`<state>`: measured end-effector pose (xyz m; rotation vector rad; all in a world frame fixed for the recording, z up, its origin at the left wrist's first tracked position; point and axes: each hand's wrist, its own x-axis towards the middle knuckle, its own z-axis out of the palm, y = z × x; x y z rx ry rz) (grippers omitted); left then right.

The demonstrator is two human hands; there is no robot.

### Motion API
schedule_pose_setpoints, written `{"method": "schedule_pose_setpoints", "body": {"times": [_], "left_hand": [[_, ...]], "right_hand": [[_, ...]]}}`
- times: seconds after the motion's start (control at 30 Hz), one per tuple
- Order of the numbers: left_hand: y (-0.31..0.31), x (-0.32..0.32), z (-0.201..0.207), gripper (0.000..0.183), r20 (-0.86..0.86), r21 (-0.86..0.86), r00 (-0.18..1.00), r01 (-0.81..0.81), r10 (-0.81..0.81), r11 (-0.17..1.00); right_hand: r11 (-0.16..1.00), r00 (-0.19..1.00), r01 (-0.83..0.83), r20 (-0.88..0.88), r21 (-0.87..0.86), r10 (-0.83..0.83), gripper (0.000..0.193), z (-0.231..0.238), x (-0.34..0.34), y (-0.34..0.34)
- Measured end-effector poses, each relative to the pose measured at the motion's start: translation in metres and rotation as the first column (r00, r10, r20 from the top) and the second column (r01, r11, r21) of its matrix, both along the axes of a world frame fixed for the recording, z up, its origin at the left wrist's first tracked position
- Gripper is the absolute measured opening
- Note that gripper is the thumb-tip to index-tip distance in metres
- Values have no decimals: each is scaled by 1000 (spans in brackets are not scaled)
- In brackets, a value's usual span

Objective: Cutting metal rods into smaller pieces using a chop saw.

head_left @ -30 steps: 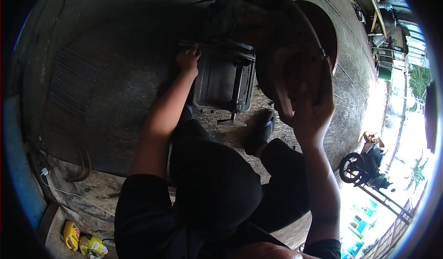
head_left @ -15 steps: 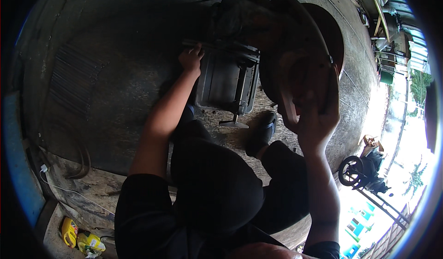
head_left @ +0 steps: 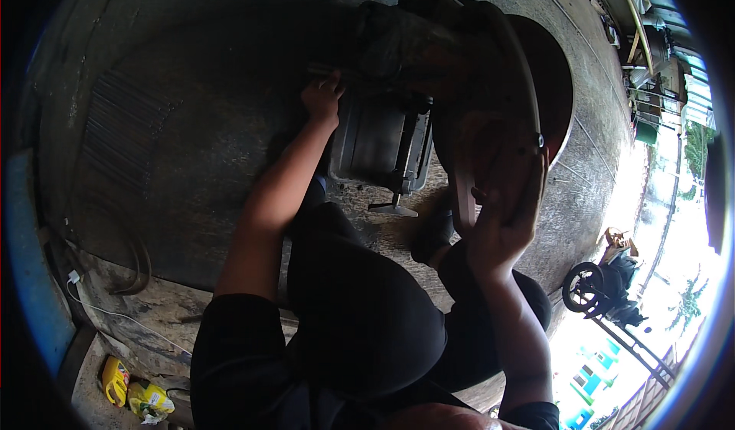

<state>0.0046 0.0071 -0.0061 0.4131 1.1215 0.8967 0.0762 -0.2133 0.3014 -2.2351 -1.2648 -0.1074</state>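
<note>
In front of me stands a dark chop saw, its base (head_left: 369, 143) near my feet and its round guard (head_left: 553, 85) on the right. My right hand (head_left: 501, 235) is wrapped round the handle (head_left: 464, 200) of the saw's arm. With closed fingers my left hand (head_left: 323, 101) grips a thin metal bar (head_left: 320, 70) at the far left edge of the base. Shadow hides most of the bar and where it meets the disc. A clamp screw with a T-shaped crank (head_left: 393, 208) points towards me.
A bundle of thin dark rods (head_left: 126, 127) lies on the floor at the left. My shoe (head_left: 433, 235) is close to the base. A white cable (head_left: 130, 319) and yellow containers (head_left: 115, 380) are at the lower left. A motorbike (head_left: 605, 288) stands outside at the right.
My right hand has come nearer and slightly left, and the saw's arm has tilted down with it. My left hand has shifted only a little. My right knee has moved outward.
</note>
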Motion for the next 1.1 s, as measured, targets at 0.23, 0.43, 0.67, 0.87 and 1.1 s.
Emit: {"method": "schedule_pose_setpoints", "body": {"times": [0.23, 0.43, 0.67, 0.87, 1.1], "left_hand": [[0, -2, 1, 19, -2, -33, 1000, 2, -2, 999], [1, 0, 2, 16, 27, 17, 999, -19, 18, 1000], [0, 1, 3, 13, 16, -22, 999, -52, 52, 998], [0, -5, -3, 17, -20, 9, 999, 27, -27, 1000], [-3, 0, -4, 13, -2, 37, 1000, 23, -23, 999]], "right_hand": [[996, 995, 37, -94, 84, -29, 59, -13, -5, -3], [993, 984, 62, -174, 101, -43, 61, -14, -8, -4], [998, 998, 17, -63, 66, -13, 59, -14, -5, -3], [999, 997, 41, -61, 11, -40, 59, -6, -8, 0], [985, 967, 88, -251, 147, -49, 58, -14, -5, -2]]}}
